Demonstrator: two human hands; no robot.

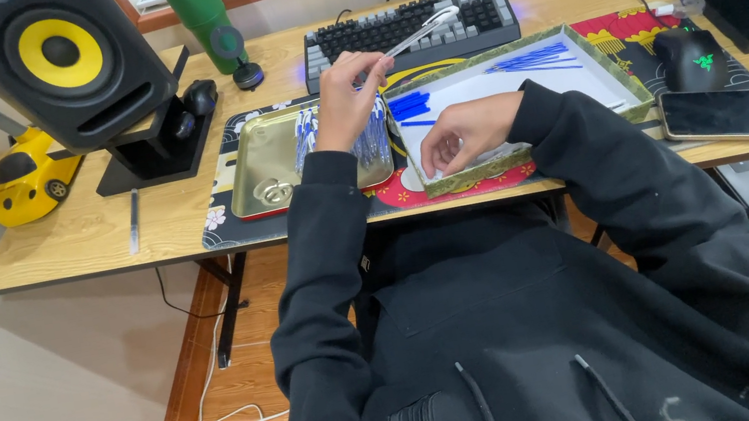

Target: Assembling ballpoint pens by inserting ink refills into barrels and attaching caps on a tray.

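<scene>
Nearest, the right hand (466, 132) rests curled on the near rim of a shallow white box (623, 88); whether its grip holds anything I cannot tell. Blue sticks (411, 105) lie inside the box. Just left, the left hand (346, 99) pinches silver tweezers (422, 31) above a gold tray (257, 164) on the tabletop (84, 234). Farther back sits a keyboard (410, 29).

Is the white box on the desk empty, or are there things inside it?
Not empty. The box holds blue sticks near its far side and more near its left end; most of its white floor is bare. The right hand rests at its near wall.
</scene>
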